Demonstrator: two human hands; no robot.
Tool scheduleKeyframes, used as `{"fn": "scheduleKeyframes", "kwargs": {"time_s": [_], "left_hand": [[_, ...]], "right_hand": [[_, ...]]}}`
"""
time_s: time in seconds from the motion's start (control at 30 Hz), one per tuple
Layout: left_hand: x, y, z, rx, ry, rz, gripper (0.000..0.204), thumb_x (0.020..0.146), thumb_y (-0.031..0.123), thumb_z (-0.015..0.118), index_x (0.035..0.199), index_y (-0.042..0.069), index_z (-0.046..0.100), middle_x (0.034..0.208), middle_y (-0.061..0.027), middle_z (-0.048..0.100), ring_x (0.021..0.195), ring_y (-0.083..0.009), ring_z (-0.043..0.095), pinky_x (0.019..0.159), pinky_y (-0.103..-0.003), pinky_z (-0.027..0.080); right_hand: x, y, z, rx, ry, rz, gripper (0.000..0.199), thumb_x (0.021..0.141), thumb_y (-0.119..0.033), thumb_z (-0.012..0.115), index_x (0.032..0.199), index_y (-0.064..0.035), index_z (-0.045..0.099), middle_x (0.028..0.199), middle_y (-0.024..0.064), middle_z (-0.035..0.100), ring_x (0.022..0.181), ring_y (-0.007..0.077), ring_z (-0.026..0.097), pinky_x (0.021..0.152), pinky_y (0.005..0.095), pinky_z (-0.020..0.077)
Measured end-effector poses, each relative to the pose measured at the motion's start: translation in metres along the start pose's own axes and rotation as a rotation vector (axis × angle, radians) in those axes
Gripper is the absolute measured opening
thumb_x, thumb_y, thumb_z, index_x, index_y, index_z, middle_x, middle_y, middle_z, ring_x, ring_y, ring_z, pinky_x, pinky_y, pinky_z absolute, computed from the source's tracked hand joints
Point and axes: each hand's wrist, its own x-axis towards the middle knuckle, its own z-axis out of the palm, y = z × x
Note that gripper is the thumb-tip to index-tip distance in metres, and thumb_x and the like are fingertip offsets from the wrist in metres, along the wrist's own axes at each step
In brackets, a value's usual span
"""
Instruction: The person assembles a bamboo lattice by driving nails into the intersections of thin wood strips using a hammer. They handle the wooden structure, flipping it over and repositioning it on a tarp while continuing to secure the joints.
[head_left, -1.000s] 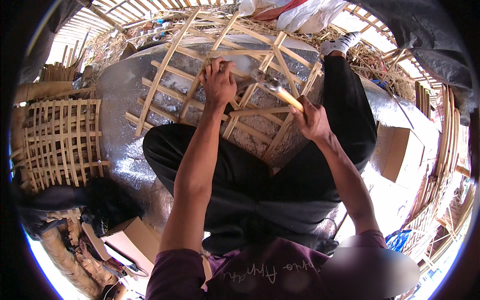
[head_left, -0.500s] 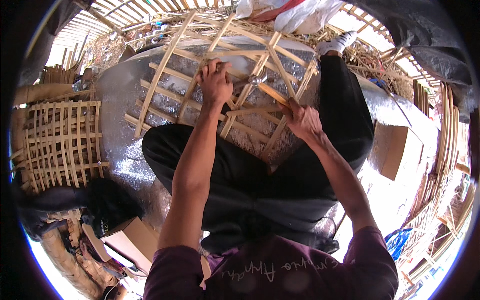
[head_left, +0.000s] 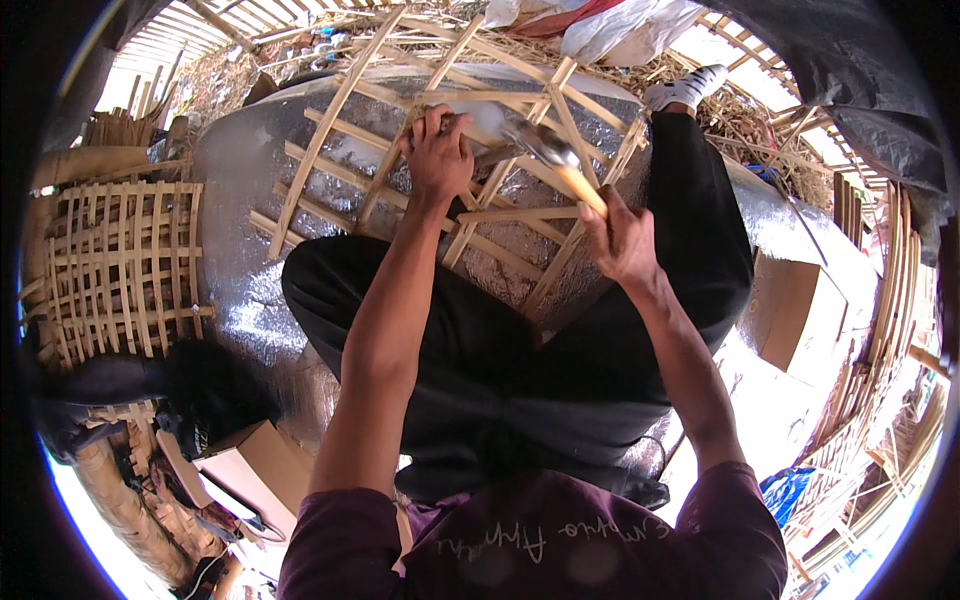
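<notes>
A lattice frame of bamboo strips [head_left: 350, 165] lies over a silver foil sheet [head_left: 240, 180] in front of my knees. My left hand [head_left: 438, 152] presses down on a crossing of the strips, fingers curled over it. My right hand [head_left: 622, 240] grips the wooden handle of a hammer [head_left: 560, 165]; its metal head hangs just right of my left hand, above the strips. Whether a nail sits under my left fingers is hidden.
A finished bamboo lattice panel [head_left: 120, 265] lies at the left. Cardboard boxes sit at lower left [head_left: 255, 465] and at the right [head_left: 795, 310]. Stacked bamboo strips [head_left: 880, 300] line the right side. My black-trousered legs and a white shoe [head_left: 685, 92] flank the frame.
The hammer has swung down toward the strips beside my left hand, and my right hand has followed it. My left hand stays on the same crossing.
</notes>
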Motion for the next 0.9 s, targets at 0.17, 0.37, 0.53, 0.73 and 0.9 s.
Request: {"fn": "scheduleKeyframes", "kwargs": {"time_s": [0.17,0.37,0.53,0.73,0.9], "left_hand": [[0.000,0.002,-0.002,0.007,0.025,0.007,0.033,0.078,0.008,0.063,0.108,0.022,0.064,0.116,-0.0037,0.050,0.109,-0.0293,0.049,0.092,-0.053,0.033],[-0.003,0.006,0.000,-0.007,0.033,0.022,0.035,0.076,0.007,0.064,0.108,0.022,0.063,0.116,-0.0033,0.050,0.107,-0.0287,0.050,0.090,-0.052,0.033],[-0.004,0.002,-0.004,0.029,0.033,0.015,0.038,0.074,0.010,0.065,0.111,0.020,0.062,0.118,-0.0025,0.050,0.105,-0.0263,0.049,0.087,-0.052,0.031],[-0.007,0.008,-0.002,0.020,0.091,-0.039,0.052,0.078,0.005,0.059,0.128,0.016,0.051,0.133,-0.0115,0.042,0.124,-0.0349,0.037,0.095,-0.055,0.027],[-0.004,0.001,-0.001,0.052,0.074,-0.020,0.051,0.078,0.008,0.060,0.127,0.015,0.052,0.135,-0.0104,0.042,0.125,-0.0344,0.037,0.097,-0.057,0.025]], "right_hand": [[-0.013,0.025,0.009,-0.196,-0.055,0.006,0.031,0.091,-0.030,0.062,0.108,-0.0043,0.056,0.069,0.0172,0.066,0.062,0.0361,0.067,0.051,0.0426,0.0531],[-0.013,0.019,0.014,-0.140,0.010,0.066,0.025,0.094,-0.022,0.060,0.112,-0.0056,0.054,0.075,0.0163,0.066,0.061,0.0377,0.065,0.052,0.0438,0.0524],[-0.006,-0.019,0.002,0.180,0.315,-0.117,0.020,0.094,-0.023,0.060,0.106,-0.0079,0.055,0.071,0.0160,0.064,0.057,0.0365,0.064,0.048,0.0442,0.0496],[-0.019,0.025,0.024,-0.350,-0.009,0.119,0.020,0.093,-0.025,0.061,0.103,-0.0091,0.054,0.073,0.0157,0.065,0.058,0.0354,0.064,0.047,0.0461,0.0504],[-0.009,0.003,0.010,-0.040,0.232,0.016,0.018,0.093,-0.020,0.060,0.106,-0.0086,0.054,0.075,0.0150,0.065,0.058,0.0375,0.064,0.047,0.0468,0.0495]]}}
